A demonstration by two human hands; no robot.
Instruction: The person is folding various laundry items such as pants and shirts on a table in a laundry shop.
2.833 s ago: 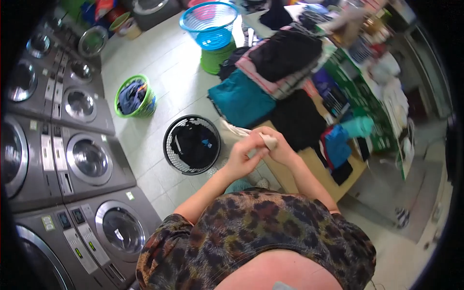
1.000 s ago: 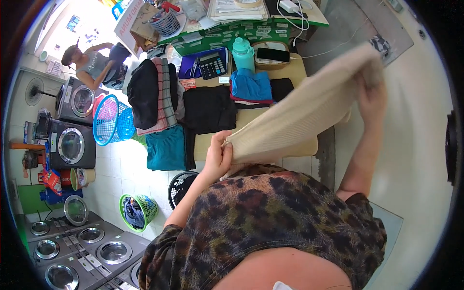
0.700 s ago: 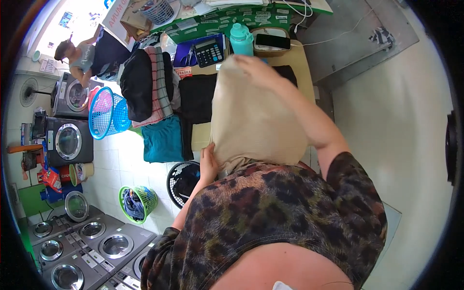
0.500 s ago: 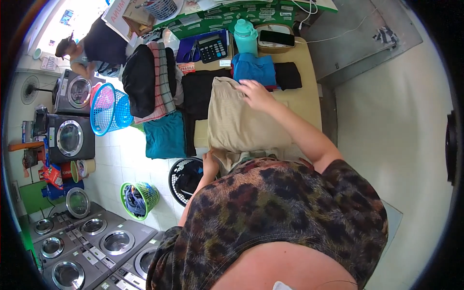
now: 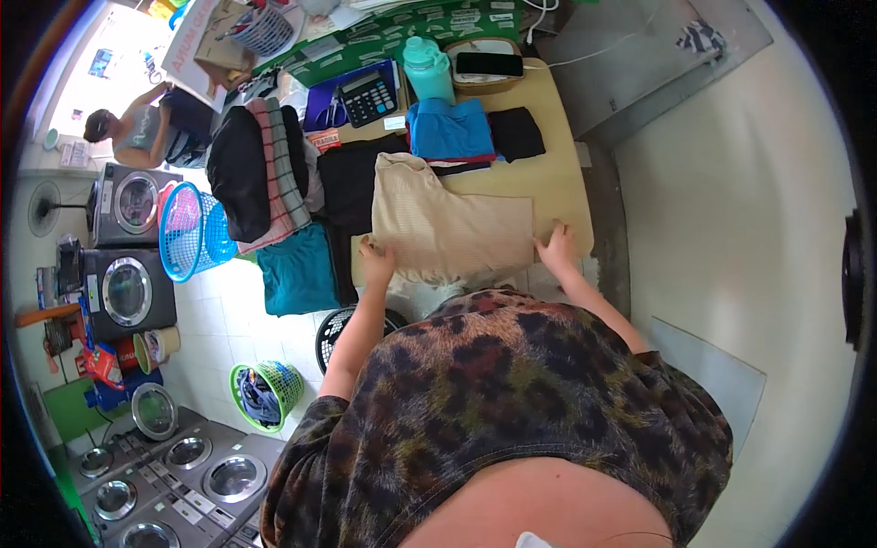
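A beige ribbed garment (image 5: 448,224) is spread at the near side of the yellow table (image 5: 562,178), its upper left part reaching farther back. My left hand (image 5: 376,262) is at its lower left side, fingers closed on the edge. Beside the right edge, my right hand (image 5: 559,248) has thumb and fingers apart, the thumb close to the cloth. Behind the garment lie a folded blue garment (image 5: 448,128) and a folded black one (image 5: 516,134). Black cloth (image 5: 352,183) lies to its left.
Left are a stack of folded clothes (image 5: 239,173), a teal garment (image 5: 297,269) and a blue basket (image 5: 178,233). Behind stand a turquoise bottle (image 5: 427,68), calculator (image 5: 368,98) and phone (image 5: 489,66). Below are a black basket (image 5: 331,338) and green basket (image 5: 279,388). A person (image 5: 142,132) stands far left.
My right hand has come from the garment's top to its right edge. My left hand has moved up along its left side. The garment now lies flatter, with its right edge straight.
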